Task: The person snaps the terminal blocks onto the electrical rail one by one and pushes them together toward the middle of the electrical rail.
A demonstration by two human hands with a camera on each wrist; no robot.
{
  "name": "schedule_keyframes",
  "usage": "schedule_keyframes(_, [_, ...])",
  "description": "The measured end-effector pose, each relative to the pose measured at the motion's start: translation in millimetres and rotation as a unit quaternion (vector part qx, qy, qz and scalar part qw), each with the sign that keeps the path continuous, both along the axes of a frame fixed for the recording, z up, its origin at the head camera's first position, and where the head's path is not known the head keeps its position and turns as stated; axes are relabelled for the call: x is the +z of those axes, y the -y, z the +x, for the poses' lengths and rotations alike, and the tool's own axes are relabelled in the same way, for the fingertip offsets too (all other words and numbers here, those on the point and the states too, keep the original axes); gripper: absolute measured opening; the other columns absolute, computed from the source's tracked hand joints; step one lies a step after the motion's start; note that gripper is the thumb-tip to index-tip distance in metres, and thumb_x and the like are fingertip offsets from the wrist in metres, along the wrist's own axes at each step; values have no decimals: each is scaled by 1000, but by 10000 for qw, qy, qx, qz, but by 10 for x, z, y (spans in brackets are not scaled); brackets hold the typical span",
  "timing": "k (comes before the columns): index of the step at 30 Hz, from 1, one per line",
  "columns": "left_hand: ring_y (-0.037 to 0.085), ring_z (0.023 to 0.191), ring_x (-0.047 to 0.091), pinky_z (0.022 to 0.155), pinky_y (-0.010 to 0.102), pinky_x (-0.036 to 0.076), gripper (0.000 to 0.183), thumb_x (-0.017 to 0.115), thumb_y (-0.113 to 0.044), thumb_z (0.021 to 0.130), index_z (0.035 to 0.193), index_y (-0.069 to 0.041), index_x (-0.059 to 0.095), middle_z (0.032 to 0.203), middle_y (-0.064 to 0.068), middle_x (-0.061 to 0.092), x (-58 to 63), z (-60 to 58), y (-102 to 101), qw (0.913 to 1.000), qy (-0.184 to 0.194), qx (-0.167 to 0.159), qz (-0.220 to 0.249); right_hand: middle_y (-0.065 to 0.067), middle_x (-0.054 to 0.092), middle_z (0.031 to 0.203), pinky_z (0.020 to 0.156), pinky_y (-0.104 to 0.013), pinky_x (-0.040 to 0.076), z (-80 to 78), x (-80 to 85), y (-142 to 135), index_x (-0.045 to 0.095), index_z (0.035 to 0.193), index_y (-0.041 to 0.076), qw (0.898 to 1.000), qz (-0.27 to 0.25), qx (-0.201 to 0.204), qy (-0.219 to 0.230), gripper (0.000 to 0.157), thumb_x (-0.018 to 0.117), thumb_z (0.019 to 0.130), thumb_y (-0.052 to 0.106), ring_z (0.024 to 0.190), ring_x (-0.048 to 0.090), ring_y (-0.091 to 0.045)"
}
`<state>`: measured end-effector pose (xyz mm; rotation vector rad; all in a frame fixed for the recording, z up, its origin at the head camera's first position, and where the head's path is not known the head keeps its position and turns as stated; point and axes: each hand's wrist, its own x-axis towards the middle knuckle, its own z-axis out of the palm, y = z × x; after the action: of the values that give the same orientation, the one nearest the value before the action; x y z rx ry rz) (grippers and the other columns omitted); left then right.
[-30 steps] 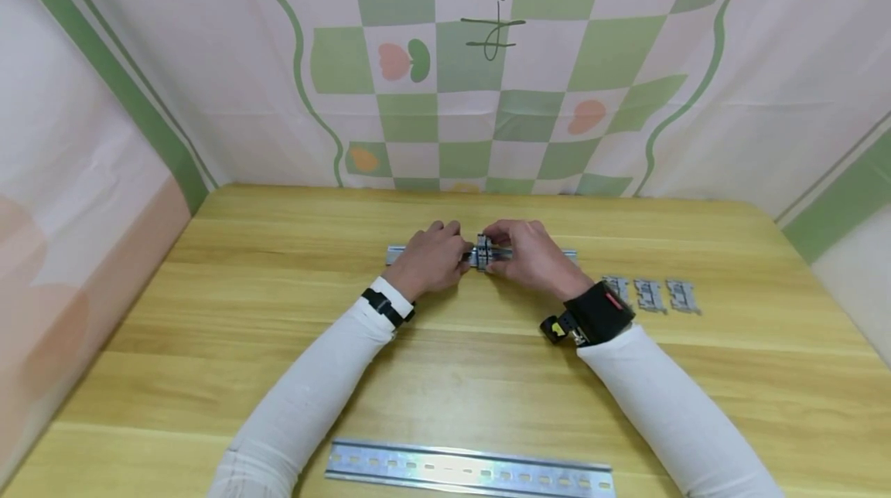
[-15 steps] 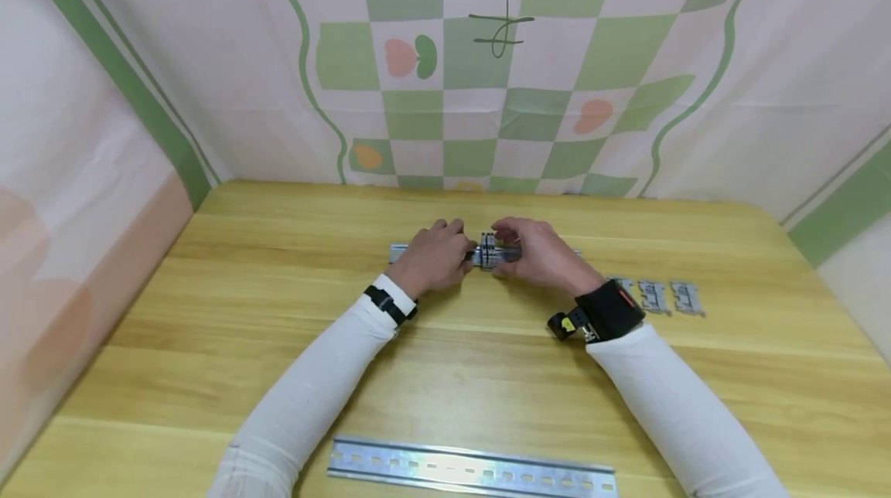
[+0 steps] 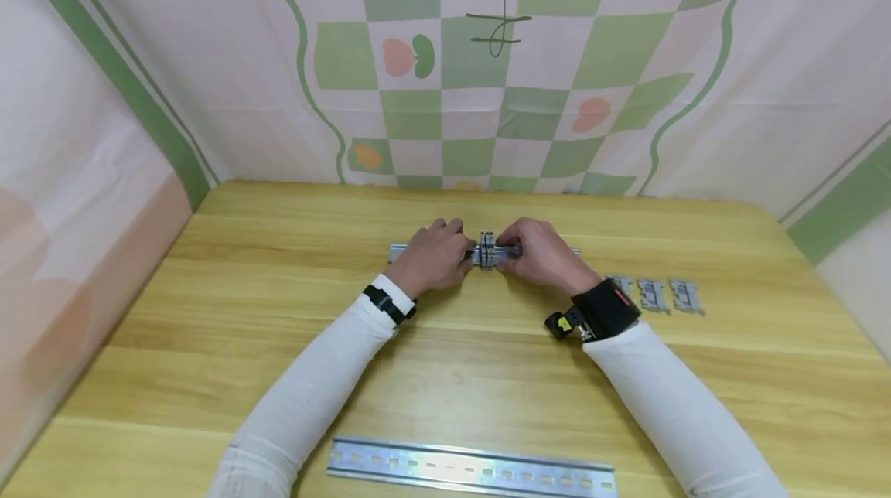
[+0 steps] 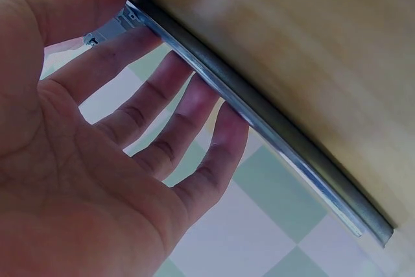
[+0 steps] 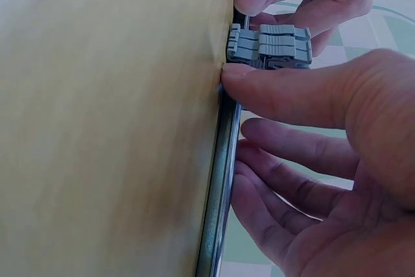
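Currently two metal rails lie on the desk (image 3: 160, 343): a far rail (image 5: 225, 173) in both hands and a slotted near rail (image 3: 473, 469) toward the front edge. One cluster of grey blocks (image 5: 272, 45), its number hard to tell, sits across the far rail, between the hands. The left hand (image 3: 433, 257) and right hand (image 3: 539, 252) each grip that rail, thumb opposite fingers, the right thumb against the cluster. Three loose grey blocks (image 3: 653, 295) lie in a row rightward, one partly hidden by the wrist.
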<state>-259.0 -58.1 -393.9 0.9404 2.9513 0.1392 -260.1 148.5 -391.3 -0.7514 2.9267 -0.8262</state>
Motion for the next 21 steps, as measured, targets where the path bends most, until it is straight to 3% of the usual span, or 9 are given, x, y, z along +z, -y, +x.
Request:
schedule_keyframes(5, [23, 91, 50, 70, 38, 50, 32, 61, -39, 101, 120, -16, 73, 105, 5, 56, 7, 9, -17, 10000, -1, 34, 8, -18, 69, 103, 81, -46, 54, -1, -11, -26, 75, 104, -5, 9998, -4, 104, -177, 27, 84, 80, 3, 94, 65, -32])
schedule_keyframes(21, [22, 92, 51, 74, 41, 52, 37, 62, -43, 101, 127, -19, 72, 108, 5, 57, -23, 35, -58, 9998, -58, 189, 85, -19, 69, 107, 85, -48, 53, -11, -23, -24, 74, 112, -5, 9999, 27, 81, 65, 30, 80, 84, 7, 101, 64, -34])
